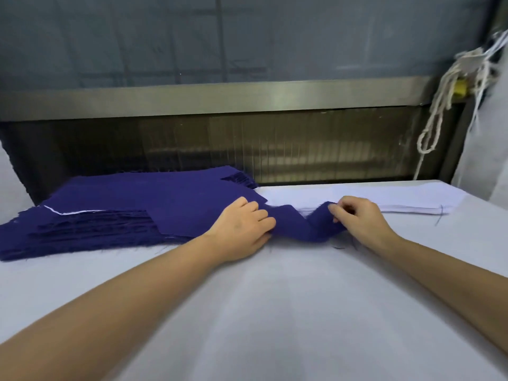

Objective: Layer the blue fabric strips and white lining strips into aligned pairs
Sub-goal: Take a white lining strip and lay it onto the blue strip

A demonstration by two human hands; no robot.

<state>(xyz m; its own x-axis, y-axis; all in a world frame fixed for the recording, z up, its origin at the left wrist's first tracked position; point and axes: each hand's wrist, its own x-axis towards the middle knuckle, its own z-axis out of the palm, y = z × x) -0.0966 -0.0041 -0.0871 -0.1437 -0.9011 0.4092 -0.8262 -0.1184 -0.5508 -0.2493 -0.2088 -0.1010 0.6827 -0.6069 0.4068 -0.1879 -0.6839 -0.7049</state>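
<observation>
Head view: your left hand grips and your right hand pinches the sagging dark-blue fabric strip.
Risk: that slack may skew it over the flat white lining stack.

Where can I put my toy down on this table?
Biggest bare patch: the table between the two forearms. Another lies right of the right hand, in front of the white lining stack. A smaller one fronts the blue stack. The far side is crowded: stacks, left hand, held blue strip.

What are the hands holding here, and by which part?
One dark blue fabric strip, slack between them: the left hand grips its left part, the right hand pinches its right end.
</observation>
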